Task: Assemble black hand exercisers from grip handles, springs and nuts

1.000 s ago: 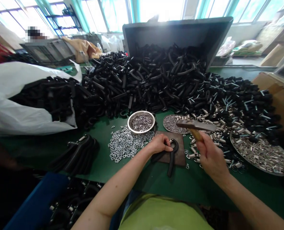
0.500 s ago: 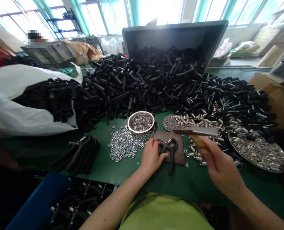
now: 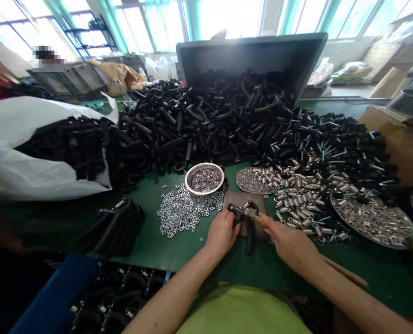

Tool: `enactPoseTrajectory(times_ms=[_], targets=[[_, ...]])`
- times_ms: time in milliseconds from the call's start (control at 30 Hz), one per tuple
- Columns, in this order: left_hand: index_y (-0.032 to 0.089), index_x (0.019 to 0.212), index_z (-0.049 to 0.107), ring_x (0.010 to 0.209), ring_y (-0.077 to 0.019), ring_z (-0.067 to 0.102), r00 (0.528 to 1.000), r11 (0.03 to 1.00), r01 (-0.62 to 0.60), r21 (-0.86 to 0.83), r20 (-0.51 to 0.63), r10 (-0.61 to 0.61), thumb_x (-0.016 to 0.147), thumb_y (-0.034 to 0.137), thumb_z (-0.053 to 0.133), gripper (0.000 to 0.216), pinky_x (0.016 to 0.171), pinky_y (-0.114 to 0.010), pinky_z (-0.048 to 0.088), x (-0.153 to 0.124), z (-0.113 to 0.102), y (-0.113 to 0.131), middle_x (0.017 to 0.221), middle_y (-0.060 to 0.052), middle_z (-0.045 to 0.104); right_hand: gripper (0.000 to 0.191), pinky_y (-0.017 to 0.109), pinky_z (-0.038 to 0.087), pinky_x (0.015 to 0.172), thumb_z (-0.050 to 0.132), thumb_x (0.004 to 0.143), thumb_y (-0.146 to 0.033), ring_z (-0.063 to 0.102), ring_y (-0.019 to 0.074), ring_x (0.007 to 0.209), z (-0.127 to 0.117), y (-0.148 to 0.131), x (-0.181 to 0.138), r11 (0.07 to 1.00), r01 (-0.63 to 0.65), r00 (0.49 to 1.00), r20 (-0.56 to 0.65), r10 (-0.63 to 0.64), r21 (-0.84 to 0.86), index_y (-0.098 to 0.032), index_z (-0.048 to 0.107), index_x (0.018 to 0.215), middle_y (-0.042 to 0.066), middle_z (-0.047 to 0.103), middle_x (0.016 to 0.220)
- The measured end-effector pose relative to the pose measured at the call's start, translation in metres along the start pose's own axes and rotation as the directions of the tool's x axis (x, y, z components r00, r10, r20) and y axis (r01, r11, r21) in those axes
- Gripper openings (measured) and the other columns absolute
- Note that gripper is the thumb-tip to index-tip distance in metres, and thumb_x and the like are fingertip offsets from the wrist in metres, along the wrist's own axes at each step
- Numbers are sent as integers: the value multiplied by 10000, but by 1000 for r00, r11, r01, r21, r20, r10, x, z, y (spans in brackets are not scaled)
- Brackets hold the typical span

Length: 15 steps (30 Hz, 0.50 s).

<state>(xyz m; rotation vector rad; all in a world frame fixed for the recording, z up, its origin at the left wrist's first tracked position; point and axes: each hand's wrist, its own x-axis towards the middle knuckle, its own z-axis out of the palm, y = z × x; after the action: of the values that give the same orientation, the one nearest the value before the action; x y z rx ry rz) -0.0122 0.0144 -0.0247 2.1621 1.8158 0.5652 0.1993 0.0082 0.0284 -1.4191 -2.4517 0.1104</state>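
Note:
My left hand (image 3: pixel 223 233) is closed round one handle of a black hand grip exerciser (image 3: pixel 250 236), over a square metal plate (image 3: pixel 230 198). A coil spring shows near its top. My right hand (image 3: pixel 292 243) is wrapped round the wooden handle of a hammer (image 3: pixel 347 272), low over the exerciser. The hammer's head overlaps the exerciser's middle; whether they touch I cannot tell. Left of my left hand lies a heap of small metal rings (image 3: pixel 178 211), with a metal bowl (image 3: pixel 189 184) of similar parts behind it.
Black handles (image 3: pixel 206 116) are piled across the back, before a tipped grey bin (image 3: pixel 251 51). Coil springs (image 3: pixel 299 199) and a tray of metal pins (image 3: pixel 373 218) lie to the right. Black exercisers (image 3: pixel 114 227) are stacked left, beside a white sack (image 3: pixel 46 176). A person (image 3: pixel 48 55) is far back.
My right hand has brought the hammer down and left from above the springs to the exerciser. My left hand has shifted slightly and still holds the exerciser, whose top has turned.

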Motion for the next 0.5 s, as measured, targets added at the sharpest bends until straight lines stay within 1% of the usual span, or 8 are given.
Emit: enactPoseTrajectory(times_ms=[33,67,100,200,233,367,400,500], targets=[[177,834,529,860,-196,540,1000,1000,5,5,7,-5,778,210,573,79,753,-296,443,0,0,0,896,-57,580,380,275,497,526,345,921,-260,676,194,666,2,1,1,1000,9,997,73,-8,-26,-266,476,1278,48,710,935],[177,834,530,861,-196,542,1000,1000,8,10,15,-8,777,210,574,80,752,-294,442,0,-1,1,900,-57,580,391,280,498,522,352,920,-268,677,195,660,3,3,4,999,2,995,101,2,-37,-282,461,1295,41,709,955],[177,834,531,861,-195,543,1000,1000,9,14,23,-10,777,214,575,81,748,-292,441,1,-2,1,904,-58,581,405,290,506,545,351,921,-274,680,199,683,2,4,7,999,-16,996,82,18,-30,-286,439,1316,43,704,991],[182,831,533,866,-192,547,999,1000,5,22,44,-6,782,233,570,80,741,-281,435,2,-5,1,912,-56,583,434,323,516,672,309,933,-271,676,224,837,-3,9,19,994,-113,990,-84,114,17,-242,391,1358,85,663,1112],[183,831,535,870,-192,549,999,1000,6,25,50,-7,783,238,567,80,740,-279,433,2,-6,1,916,-56,585,433,334,513,676,296,936,-272,675,236,841,-3,12,24,990,-142,986,-84,142,8,-233,397,1355,93,672,1089],[181,838,549,857,-198,565,996,999,31,42,87,-35,778,257,560,98,723,-281,428,7,-6,1,909,-63,600,414,347,484,548,285,936,-322,678,268,653,8,28,35,982,-161,970,165,176,-97,-259,468,1302,62,722,794],[179,840,552,839,-200,572,994,998,44,45,97,-48,774,266,559,109,711,-283,427,8,-6,1,894,-65,606,417,345,478,536,281,938,-336,675,267,634,10,31,35,981,-163,965,191,180,-104,-261,469,1302,56,720,768],[178,837,562,762,-201,586,988,997,74,35,134,-78,760,292,559,137,657,-282,416,11,-8,0,823,-55,623,430,331,479,553,287,938,-340,675,246,662,13,31,23,987,-142,985,92,149,-81,-260,447,1329,64,722,867]])
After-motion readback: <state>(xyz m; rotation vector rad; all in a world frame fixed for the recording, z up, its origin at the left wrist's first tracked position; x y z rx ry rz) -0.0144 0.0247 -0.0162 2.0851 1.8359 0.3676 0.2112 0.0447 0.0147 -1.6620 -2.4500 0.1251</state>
